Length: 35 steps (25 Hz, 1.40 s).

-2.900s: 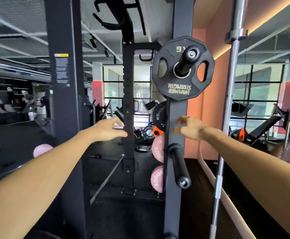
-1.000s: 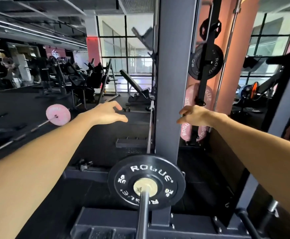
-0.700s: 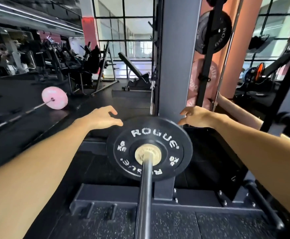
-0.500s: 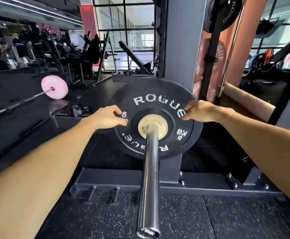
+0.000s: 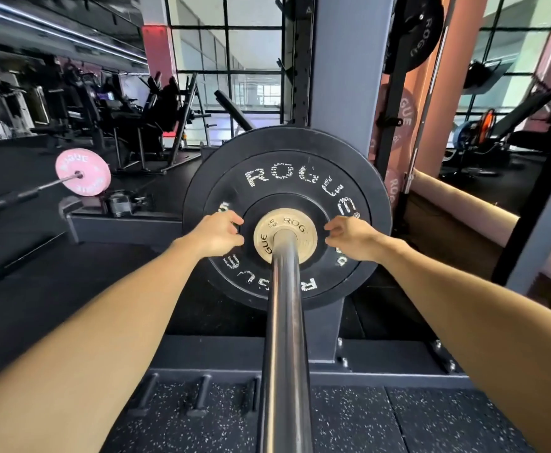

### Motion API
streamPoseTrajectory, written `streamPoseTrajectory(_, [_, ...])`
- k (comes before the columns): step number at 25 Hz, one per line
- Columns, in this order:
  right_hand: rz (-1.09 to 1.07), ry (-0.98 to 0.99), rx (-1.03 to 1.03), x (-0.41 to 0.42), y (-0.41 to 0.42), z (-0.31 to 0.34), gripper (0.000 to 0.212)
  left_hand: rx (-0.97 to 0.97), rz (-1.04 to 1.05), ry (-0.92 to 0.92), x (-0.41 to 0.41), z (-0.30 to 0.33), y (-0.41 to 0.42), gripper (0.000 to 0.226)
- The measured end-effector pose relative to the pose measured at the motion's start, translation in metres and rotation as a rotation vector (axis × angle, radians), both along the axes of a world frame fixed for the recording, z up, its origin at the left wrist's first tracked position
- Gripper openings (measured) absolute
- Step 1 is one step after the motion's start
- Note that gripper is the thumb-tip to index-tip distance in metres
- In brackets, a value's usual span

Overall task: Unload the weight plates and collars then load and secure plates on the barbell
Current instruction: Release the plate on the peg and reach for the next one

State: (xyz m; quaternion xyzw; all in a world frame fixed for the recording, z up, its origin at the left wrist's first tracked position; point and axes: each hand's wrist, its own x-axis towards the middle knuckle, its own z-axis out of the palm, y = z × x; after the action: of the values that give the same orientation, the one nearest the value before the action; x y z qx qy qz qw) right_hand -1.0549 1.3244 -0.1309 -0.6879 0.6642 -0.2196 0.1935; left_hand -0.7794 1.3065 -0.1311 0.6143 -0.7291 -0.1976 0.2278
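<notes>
Your left hand [image 5: 219,235] has its fingers [image 5: 235,220] curled in, tips on the black plate's [image 5: 287,168] inner recess just left of the gold hub [image 5: 267,228]. Right hand [image 5: 349,238] mirrors it on the hub's right side, fingers loosely bent; can't tell if either one really grips. Plate sits at frame centre on the barbell sleeve [image 5: 285,338], which runs down toward bottom centre w/ bare steel. Grey rack post [image 5: 349,60] stands close behind the plate. Pink plate [image 5: 82,171] sits well apart, mid-left.
</notes>
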Motion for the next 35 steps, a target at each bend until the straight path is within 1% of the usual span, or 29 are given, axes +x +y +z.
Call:
streamPoseTrajectory(3, [-0.031, -0.024, -0.064, 0.014, -0.023, -0.007, 0.033, -0.021, -0.044, 0.026, -0.011, -0.012, -0.021, 0.036])
streamPoseTrajectory(6, [-0.074, 0.04, -0.148, 0.023, -0.035, -0.011, 0.024, -0.066, -0.029, 0.097, -0.016, -0.024, -0.035, 0.022])
streamPoseTrajectory(9, [-0.076, 0.027, -0.134, 0.023, -0.037, -0.01, 0.02, -0.053, -0.002, 0.201, -0.02, -0.028, -0.04, 0.019])
streamPoseTrajectory(11, [-0.068, 0.012, -0.088, 0.024, -0.032, -0.011, 0.016, -0.028, -0.018, 0.221, -0.025, -0.028, -0.033, 0.02])
streamPoseTrajectory(13, [-0.064, -0.016, -0.047, 0.024, -0.023, -0.016, 0.017, -0.051, -0.067, 0.168, -0.029, -0.027, -0.024, 0.022])
streamPoseTrajectory(14, [-0.052, -0.015, -0.042, 0.024, -0.016, -0.017, 0.015, -0.077, -0.093, 0.106, -0.029, -0.026, -0.02, 0.023])
streamPoseTrajectory(16, [0.019, 0.053, -0.055, 0.023, 0.0, -0.017, 0.014, -0.102, -0.119, -0.016, -0.029, -0.021, -0.003, 0.018])
streamPoseTrajectory(17, [0.046, 0.076, -0.051, 0.023, 0.009, -0.015, 0.016, -0.097, -0.121, -0.042, -0.028, -0.019, 0.005, 0.017])
streamPoseTrajectory(18, [0.063, 0.073, -0.036, 0.024, 0.019, -0.013, 0.018, -0.089, -0.119, -0.046, -0.028, -0.018, 0.014, 0.016])
streamPoseTrajectory(20, [0.083, 0.003, -0.005, 0.027, 0.042, -0.011, 0.019, -0.084, -0.114, -0.034, -0.026, -0.02, 0.037, 0.017])
streamPoseTrajectory(25, [0.074, -0.083, -0.007, 0.034, 0.091, -0.017, 0.021, -0.127, -0.109, -0.003, -0.019, -0.028, 0.088, 0.015])
streamPoseTrajectory(28, [0.085, -0.108, 0.007, 0.037, 0.116, -0.017, 0.018, -0.12, -0.108, 0.003, -0.016, -0.03, 0.113, 0.017])
streamPoseTrajectory(32, [0.066, -0.112, -0.006, 0.04, 0.152, -0.022, 0.025, -0.127, -0.124, 0.002, -0.013, -0.03, 0.145, 0.019])
streamPoseTrajectory(35, [0.082, -0.141, -0.013, 0.042, 0.175, -0.022, 0.018, -0.139, -0.13, 0.001, -0.01, -0.029, 0.171, 0.021])
